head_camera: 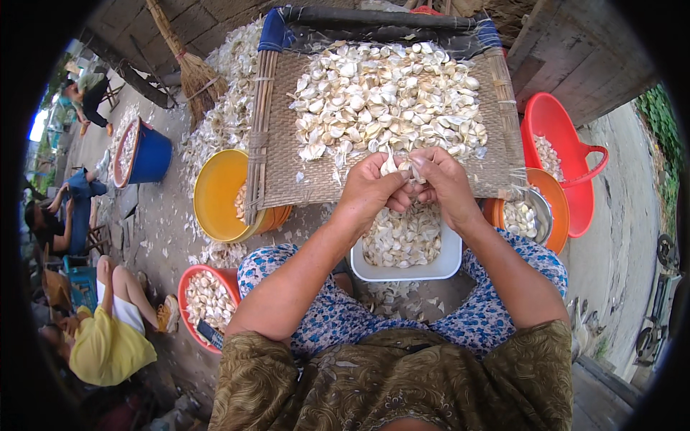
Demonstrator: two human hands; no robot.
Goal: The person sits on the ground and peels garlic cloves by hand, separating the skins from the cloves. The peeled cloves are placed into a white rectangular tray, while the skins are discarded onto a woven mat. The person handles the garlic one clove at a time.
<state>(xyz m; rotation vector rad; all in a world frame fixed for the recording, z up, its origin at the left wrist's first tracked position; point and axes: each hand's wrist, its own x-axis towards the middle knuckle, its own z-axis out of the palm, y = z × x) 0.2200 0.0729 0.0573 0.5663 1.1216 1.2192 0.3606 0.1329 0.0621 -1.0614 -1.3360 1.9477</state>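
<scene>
My left hand and my right hand meet over the near edge of a woven tray. Garlic cloves are pinched between the fingers and thumb of my left hand. The right thumb and fingers close on a piece of garlic right beside them; whether the two pieces are joined is hard to see. Beyond my hands, a broad layer of unpeeled garlic cloves covers much of the tray. Below them, between my knees, stands a white plastic tub holding many cloves in their skins.
To the left are a yellow bucket, a red bucket of cloves with a dark phone-like device, and a straw broom by heaped skins. On the right are a metal bowl and a red basket. Several people sit farther left.
</scene>
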